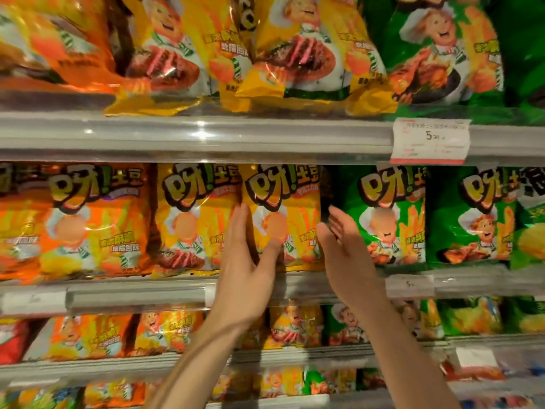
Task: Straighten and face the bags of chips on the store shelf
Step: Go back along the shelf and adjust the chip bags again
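Yellow chip bag (283, 214), glossy crinkled foil, stands upright on the shelf (135, 293); left hand (244, 270) and right hand (348, 255) flank it, each grip spread apart.

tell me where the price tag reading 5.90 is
Head view, upper right: the price tag hangs on the upper shelf rail, below a green bag.

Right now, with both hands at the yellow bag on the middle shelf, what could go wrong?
1. The left hand and right hand flank the yellow bag; squeezing might crush the chips.
2. Pushing it sideways could tilt the green bag beside it.
3. Above, yellow bags overhang the shelf edge; a bump could drop one.
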Demonstrator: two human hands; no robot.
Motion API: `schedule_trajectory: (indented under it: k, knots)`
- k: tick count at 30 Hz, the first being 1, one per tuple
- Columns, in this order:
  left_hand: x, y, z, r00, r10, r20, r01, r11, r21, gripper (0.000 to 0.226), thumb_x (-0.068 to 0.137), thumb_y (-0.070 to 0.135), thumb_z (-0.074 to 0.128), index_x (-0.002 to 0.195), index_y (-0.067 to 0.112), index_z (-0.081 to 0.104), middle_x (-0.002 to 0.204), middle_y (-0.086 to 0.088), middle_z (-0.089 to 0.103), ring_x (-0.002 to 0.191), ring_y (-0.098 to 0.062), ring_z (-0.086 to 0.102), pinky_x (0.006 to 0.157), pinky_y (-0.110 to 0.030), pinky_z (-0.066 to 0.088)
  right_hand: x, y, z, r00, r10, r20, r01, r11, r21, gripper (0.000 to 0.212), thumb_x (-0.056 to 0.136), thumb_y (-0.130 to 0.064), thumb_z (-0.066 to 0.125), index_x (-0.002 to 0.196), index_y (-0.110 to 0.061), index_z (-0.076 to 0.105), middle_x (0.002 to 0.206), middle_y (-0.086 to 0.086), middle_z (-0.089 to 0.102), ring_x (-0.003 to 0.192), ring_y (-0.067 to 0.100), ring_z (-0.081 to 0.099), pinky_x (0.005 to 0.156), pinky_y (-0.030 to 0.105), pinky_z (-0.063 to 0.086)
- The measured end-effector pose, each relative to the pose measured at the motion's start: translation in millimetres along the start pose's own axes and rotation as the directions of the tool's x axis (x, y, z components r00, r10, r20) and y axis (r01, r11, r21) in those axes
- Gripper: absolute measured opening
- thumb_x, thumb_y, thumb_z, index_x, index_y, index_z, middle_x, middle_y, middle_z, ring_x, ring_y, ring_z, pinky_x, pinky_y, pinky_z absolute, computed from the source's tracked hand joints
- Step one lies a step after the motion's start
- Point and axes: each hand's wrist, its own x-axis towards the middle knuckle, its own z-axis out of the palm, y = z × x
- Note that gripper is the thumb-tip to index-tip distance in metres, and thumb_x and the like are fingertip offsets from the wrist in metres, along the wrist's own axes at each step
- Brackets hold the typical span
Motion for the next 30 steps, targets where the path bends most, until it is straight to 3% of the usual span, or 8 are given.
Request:
schedule_trajectory:
  k: [2, 5, 7, 10, 15, 21, 25, 30]
  knots:
    - [5, 4, 8, 1.0, -0.03, -0.003, 0.031, 0.999, 0.009, 0.078, 0.099, 0.054, 0.052, 0.16, 0.035, 0.007, 0.167, 0.02, 0.007, 0.15, 0.004, 0.007, 0.126, -0.037, 0.015, 13, -3, 9, 0.994, 0.099, 0.052, -0.102, 0.993, 0.06, 0.056, 0.104, -0.042, 0.045, 0.154, -0.023, 0.029, 0.143, -0.009, 0.047, 0.122, 0.0, 0.05, 0.095, 0.006, 0.033]
    - [19, 9, 15, 0.997, -0.078, 0.002, 0.078, 0.996, 0.052, 0.085, 0.097, 0.064, 0.047, 0.161, 0.03, 0.002, 0.168, 0.015, 0.006, 0.149, 0.002, 0.007, 0.121, -0.028, 0.012, 20, -4, 15, 0.994, 0.112, 0.02, -0.113, 0.988, 0.102, 0.047, 0.102, -0.042, 0.05, 0.141, -0.018, 0.043, 0.121, 0.001, 0.06, 0.088, 0.011, 0.061, 0.066, 0.01, 0.048]
    - [32, 12, 17, 0.993, -0.122, 0.007, 0.121, 0.99, 0.066, 0.083, 0.097, 0.059, 0.051, 0.161, 0.027, 0.009, 0.167, 0.007, 0.019, 0.15, -0.007, 0.02, 0.12, -0.03, 0.021, 22, -1, 17, 0.991, 0.132, 0.003, -0.131, 0.981, 0.143, 0.041, 0.102, -0.039, 0.049, 0.136, -0.016, 0.047, 0.119, 0.008, 0.063, 0.086, 0.019, 0.063, 0.063, 0.019, 0.05]
    - [53, 13, 18, 0.988, -0.153, 0.007, 0.153, 0.988, 0.019, 0.058, 0.098, 0.046, 0.057, 0.145, 0.02, 0.035, 0.131, 0.008, 0.06, 0.113, 0.001, 0.059, 0.088, -0.008, 0.044, 32, -1, 18, 0.983, 0.182, 0.02, -0.183, 0.967, 0.175, 0.041, 0.102, -0.039, 0.048, 0.135, -0.015, 0.047, 0.124, 0.011, 0.061, 0.092, 0.022, 0.062, 0.067, 0.028, 0.05]
    - [69, 15, 21, 0.98, -0.196, -0.03, 0.196, 0.981, -0.014, 0.065, 0.104, 0.052, 0.039, 0.157, 0.021, 0.018, 0.096, 0.003, 0.066, 0.067, 0.004, 0.062, 0.062, -0.016, 0.049, 56, -7, 19, 0.976, 0.214, 0.032, -0.215, 0.975, 0.054, 0.065, 0.099, -0.061, 0.039, 0.152, -0.025, 0.029, 0.15, 0.003, 0.046, 0.132, 0.028, 0.047, 0.105, 0.034, 0.034]
    - [72, 8, 32, 0.984, -0.151, -0.1, 0.153, 0.988, 0.017, 0.056, 0.107, 0.048, 0.031, 0.157, 0.024, 0.019, 0.115, -0.002, 0.057, 0.115, -0.033, 0.06, 0.096, -0.038, 0.047, 56, -6, 24, 0.974, 0.22, -0.052, -0.217, 0.975, 0.057, 0.069, 0.1, -0.06, 0.037, 0.154, -0.02, 0.025, 0.155, 0.008, 0.04, 0.141, 0.031, 0.038, 0.111, 0.034, 0.028]
    - [73, 5, 41, 0.982, -0.158, -0.1, 0.166, 0.983, 0.076, 0.052, 0.107, 0.047, 0.03, 0.151, 0.018, 0.031, 0.143, -0.018, 0.052, 0.121, -0.039, 0.054, 0.101, -0.044, 0.046, 54, -6, 29, 0.964, 0.21, -0.163, -0.2, 0.977, 0.078, 0.066, 0.101, -0.054, 0.04, 0.151, -0.013, 0.029, 0.152, 0.013, 0.042, 0.139, 0.032, 0.04, 0.111, 0.035, 0.029]
    - [69, 1, 39, 0.988, -0.128, -0.081, 0.132, 0.99, 0.052, 0.057, 0.106, 0.051, 0.031, 0.154, 0.021, 0.023, 0.138, -0.018, 0.056, 0.119, -0.039, 0.057, 0.101, -0.051, 0.046, 48, -8, 31, 0.962, 0.079, -0.261, -0.034, 0.985, 0.172, 0.034, 0.101, -0.017, 0.057, 0.129, 0.002, 0.057, 0.117, 0.034, 0.063, 0.095, 0.043, 0.067, 0.083, 0.037, 0.055]
